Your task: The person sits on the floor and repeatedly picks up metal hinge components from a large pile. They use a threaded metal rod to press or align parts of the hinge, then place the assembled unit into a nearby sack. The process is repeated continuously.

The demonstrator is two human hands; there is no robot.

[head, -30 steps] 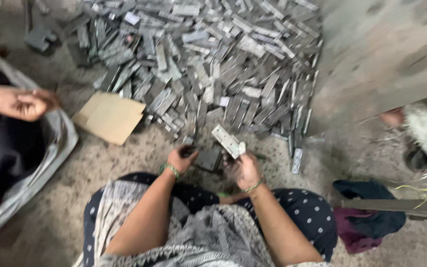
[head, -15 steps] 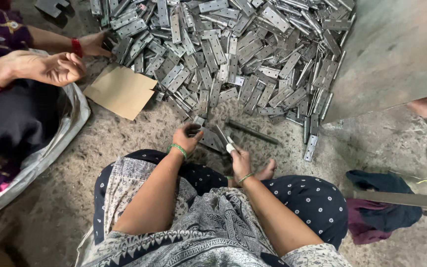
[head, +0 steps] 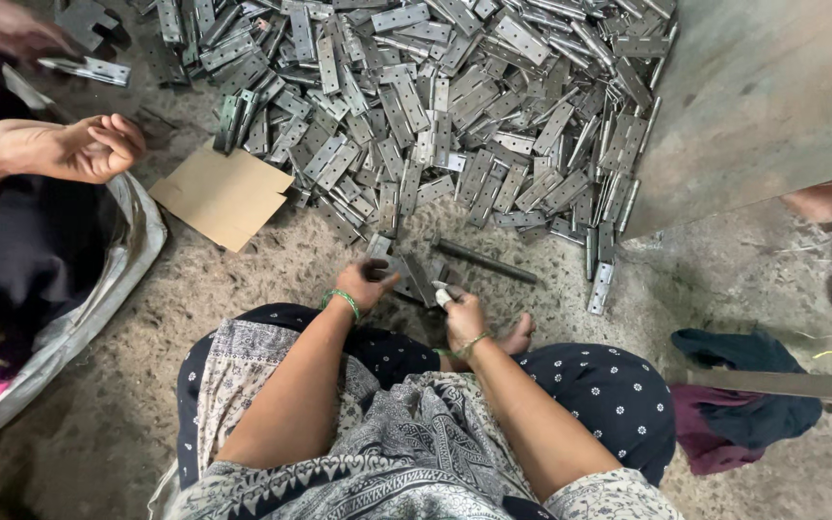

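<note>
I sit on the floor with a big pile of grey metal hinge plates (head: 435,116) in front of me. My left hand (head: 366,282) grips a dark hinge plate (head: 408,274) that lies on the ground at the pile's near edge. My right hand (head: 461,313) is just beside it, fingers closed on a small pale piece (head: 442,297) whose tip points at the plate. A dark metal rod (head: 485,261) lies on the floor just beyond my right hand. My bare foot (head: 515,337) shows under my right wrist.
A brown cardboard sheet (head: 223,193) lies left of the pile. Another person's hand (head: 89,146) hovers at the left above a grey sack (head: 117,279). A grey slab (head: 763,96) leans at the right, with dark cloths (head: 743,409) below it.
My right hand held a hinge plate up off the floor a second ago; both hands are now lower, at the ground. The other person's hand has come further into view at the left.
</note>
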